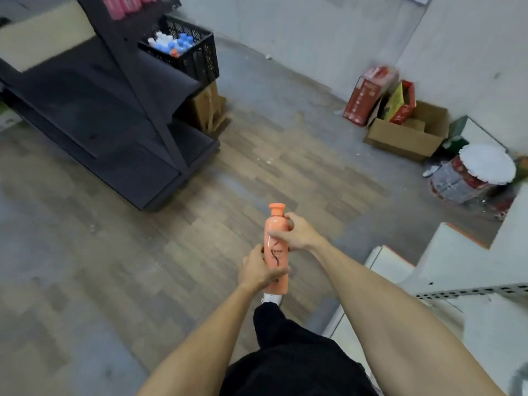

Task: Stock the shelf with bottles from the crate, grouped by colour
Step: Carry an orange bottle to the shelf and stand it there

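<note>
The person's black-clad leg and two bare forearms fill the foreground at 6 o'clock, converging on an orange bottle held upright at frame centre, over the wood-pattern floor. The left hand wraps the lower body of the bottle, fingers curled round it from the 9 o'clock side; the right hand clasps the upper body just below the neck from the 3 o'clock side, thumb and fingers curled about it. Both grips are thus clamped on the bottle, whose long axis runs from 6 to 12 o'clock, flared cap uppermost. The dark shelf unit stands well apart at 10 o'clock, its visible lower tiers bare; pink bottles line a tier at the frame's top edge. A black perforated crate, holding bottles with blue, white and orange caps, rests on the unit's far end at 11 o'clock. Cardboard boxes and a drum-shaped pack lie along the wall at 2 o'clock; white shelving occupies 4 o'clock. The shelf lies up and to the left of the bottle, on the left hand's side, so that hand is judged the nearer for placement. Which tier takes the orange group cannot be told.
</note>
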Demonstrator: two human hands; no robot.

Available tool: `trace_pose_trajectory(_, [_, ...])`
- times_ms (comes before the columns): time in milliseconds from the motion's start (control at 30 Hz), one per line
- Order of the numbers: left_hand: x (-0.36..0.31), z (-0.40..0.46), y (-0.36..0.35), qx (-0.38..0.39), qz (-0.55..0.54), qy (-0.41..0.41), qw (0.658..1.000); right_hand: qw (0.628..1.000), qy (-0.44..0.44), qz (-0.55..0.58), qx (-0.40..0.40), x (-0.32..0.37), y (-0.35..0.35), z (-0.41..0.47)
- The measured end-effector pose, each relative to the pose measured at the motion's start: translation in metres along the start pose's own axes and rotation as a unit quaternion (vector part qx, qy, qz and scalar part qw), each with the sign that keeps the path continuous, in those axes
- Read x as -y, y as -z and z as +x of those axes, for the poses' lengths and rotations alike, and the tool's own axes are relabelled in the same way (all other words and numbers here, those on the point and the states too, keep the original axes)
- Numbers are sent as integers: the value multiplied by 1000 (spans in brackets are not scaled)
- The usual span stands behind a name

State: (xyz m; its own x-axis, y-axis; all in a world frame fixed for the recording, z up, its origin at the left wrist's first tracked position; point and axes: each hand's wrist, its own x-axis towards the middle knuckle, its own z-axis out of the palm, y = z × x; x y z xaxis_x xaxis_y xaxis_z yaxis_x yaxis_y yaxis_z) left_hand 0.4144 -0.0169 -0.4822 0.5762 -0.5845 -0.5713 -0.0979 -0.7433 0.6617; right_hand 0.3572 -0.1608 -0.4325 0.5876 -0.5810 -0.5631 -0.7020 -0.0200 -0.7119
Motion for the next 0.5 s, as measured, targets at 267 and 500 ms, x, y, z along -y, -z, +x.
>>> trace_pose_trajectory(267, [-62, 92, 21, 19, -29, 27, 999, 995, -17, 75, 55, 42, 53, 96])
trace_pose_trajectory(500, [-112, 170, 48, 10, -8, 18, 1000, 997, -17, 59, 39, 83, 89, 177])
